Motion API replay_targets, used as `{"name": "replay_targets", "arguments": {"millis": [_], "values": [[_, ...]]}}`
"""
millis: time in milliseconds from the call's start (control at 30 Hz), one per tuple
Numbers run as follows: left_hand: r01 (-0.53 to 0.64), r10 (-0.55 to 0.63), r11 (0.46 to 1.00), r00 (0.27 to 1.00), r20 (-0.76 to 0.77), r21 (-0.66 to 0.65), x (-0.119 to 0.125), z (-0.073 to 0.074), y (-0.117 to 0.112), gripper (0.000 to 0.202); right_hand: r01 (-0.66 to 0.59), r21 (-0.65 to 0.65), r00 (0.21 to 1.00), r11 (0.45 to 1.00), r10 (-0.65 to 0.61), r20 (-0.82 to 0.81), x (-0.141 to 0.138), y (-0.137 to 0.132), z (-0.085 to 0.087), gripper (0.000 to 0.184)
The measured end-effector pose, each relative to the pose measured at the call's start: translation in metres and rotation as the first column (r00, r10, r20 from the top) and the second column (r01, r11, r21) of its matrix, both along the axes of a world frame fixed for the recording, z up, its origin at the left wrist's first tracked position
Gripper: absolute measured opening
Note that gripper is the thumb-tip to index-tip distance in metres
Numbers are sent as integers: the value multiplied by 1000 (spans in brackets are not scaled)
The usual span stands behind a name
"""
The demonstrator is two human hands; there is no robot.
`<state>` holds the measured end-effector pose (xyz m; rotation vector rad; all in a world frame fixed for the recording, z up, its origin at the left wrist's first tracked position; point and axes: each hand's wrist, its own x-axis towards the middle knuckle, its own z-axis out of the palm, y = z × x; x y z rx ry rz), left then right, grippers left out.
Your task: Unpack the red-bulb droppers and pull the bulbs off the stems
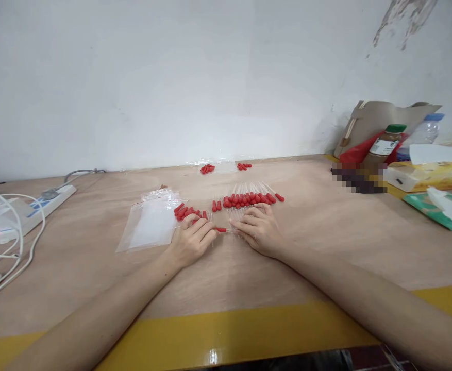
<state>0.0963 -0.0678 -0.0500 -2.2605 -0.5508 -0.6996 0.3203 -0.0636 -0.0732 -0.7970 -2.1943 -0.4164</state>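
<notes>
Between my two hands lies a red rubber bulb with a thin glass tube at its right end. My left hand pinches the bulb, its fingers closed. The tube is gripped by my right hand, whose fingertips also rest near several loose clear tubes. Beyond my left hand is a pile of loose red bulbs. A row of glass droppers with red bulbs lies just past my right hand, tubes pointing to the wall. My fingers partly cover the loose tubes.
Clear plastic bags lie left of the bulbs. Bagged red bulbs sit by the wall. At left is a power strip with white cables. A bottle, a tissue pack and a green pack stand at right.
</notes>
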Motion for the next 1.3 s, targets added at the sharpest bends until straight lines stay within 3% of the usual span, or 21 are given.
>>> {"name": "replay_targets", "arguments": {"millis": [200, 367, 533, 1033, 1167, 1300], "values": [[32, -29, 999, 994, 105, -26, 1, -5, 3, 6, -3, -23, 1000, 1000, 3, 17, -4, -1, 1, 21], [-37, 66, 977, 988, 137, -208, 5, -5, 4, 25, 17, -20, 1000, 1000, -16, 22, -4, -4, 1, 21], [-19, 47, 948, 995, 82, -317, 6, -3, 4, 15, 2, -32, 999, 999, -1, 44, -4, -6, 3, 21], [35, -14, 952, 997, 70, -304, -4, -1, -3, 14, -51, -18, 999, 999, 51, 5, 8, -9, 6, 22], [35, 56, 921, 974, 221, -388, -18, 0, -2, 15, 16, -69, 997, 997, -21, -78, 21, -2, 7, 22], [-15, 259, 874, 861, 438, -486, -35, 7, 14, 23, 31, -92, 992, 995, -41, -119, 17, 1, 5, 20]]}}
